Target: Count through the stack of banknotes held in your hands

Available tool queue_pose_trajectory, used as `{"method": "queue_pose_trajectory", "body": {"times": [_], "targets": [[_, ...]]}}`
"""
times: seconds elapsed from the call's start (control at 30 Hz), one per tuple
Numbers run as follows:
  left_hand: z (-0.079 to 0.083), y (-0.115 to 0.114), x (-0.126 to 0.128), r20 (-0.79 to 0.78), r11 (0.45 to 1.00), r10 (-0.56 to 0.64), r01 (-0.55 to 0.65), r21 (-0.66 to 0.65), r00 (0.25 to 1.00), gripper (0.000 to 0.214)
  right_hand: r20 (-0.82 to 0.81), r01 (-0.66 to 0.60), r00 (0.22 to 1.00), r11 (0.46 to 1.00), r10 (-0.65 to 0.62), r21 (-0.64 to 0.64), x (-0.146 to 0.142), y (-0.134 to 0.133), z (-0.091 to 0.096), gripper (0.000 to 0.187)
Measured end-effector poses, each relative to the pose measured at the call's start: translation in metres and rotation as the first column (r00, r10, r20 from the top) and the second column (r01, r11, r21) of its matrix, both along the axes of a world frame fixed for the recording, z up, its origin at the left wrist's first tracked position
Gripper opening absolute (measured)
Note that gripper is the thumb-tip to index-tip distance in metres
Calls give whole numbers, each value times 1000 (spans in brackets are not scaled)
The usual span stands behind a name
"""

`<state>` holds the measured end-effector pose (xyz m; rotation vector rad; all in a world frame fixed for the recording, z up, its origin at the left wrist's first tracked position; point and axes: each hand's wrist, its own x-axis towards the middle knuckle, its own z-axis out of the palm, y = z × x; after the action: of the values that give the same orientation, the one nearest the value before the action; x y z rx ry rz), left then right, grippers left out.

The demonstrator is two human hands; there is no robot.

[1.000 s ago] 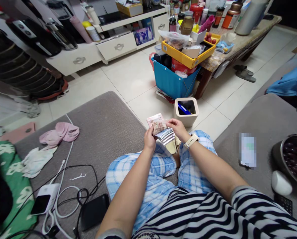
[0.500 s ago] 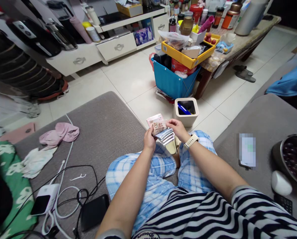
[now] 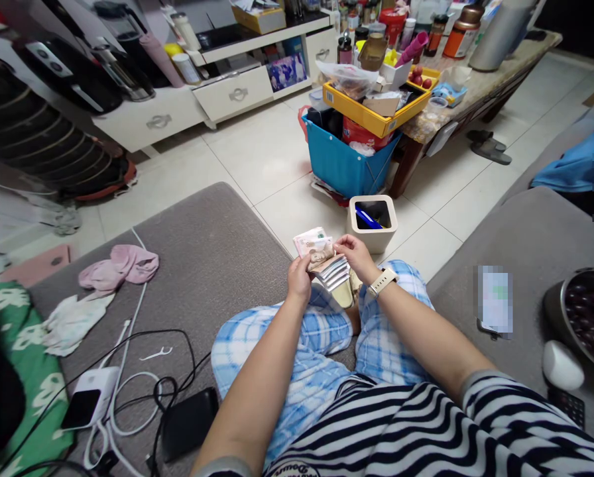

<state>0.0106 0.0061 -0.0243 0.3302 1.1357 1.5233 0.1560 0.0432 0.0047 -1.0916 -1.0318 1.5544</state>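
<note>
Above my lap, my left hand (image 3: 299,277) is closed on a wad of banknotes (image 3: 313,242), its thumb lying over them. Pinkish and brownish notes stand up at the back, while the lower ends fan out toward me in several pale layers. My right hand (image 3: 357,258), with a cream-banded watch (image 3: 382,282) on its wrist, pinches the right edge of a note between thumb and fingertips. Below the wad, the cream front of a slipper shows between my legs.
A beige bin (image 3: 371,240) with a blue item inside stands on the floor just beyond my hands. Behind it, a blue basket (image 3: 349,162) carries a yellow tray (image 3: 394,124). Cables and a black power bank (image 3: 190,424) lie left; a phone (image 3: 494,299) and a fruit bowl (image 3: 555,305) are right.
The note marked 20 no longer faces me; a different printed face shows at the front of the wad. My right hand has shifted slightly upward, while my left stays nearly in place.
</note>
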Motion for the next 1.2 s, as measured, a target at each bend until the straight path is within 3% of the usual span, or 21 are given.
{"method": "queue_pose_trajectory", "body": {"times": [0.27, 0.63, 1.07, 1.2], "targets": [[4, -2, 1, -5, 1000, -29, 29, -6, 1000, 41, -2, -32, 999, 999, 32, -18, 0, 0, 2, 27], [-2, 2, 0, 9, 1000, 24, -24, -17, 1000, 38, 13, -47, 999, 999, 47, -20, 1, 0, 0, 26], [0, 1, 1, 1, 999, 28, -28, -19, 1000, 38, 22, -49, 999, 999, 49, 2, 1, 1, -4, 30], [3, 1, 1, -4, 1000, 24, -24, -3, 1000, 38, -18, -102, 995, 995, 102, -15, 2, -1, -2, 36]]}}
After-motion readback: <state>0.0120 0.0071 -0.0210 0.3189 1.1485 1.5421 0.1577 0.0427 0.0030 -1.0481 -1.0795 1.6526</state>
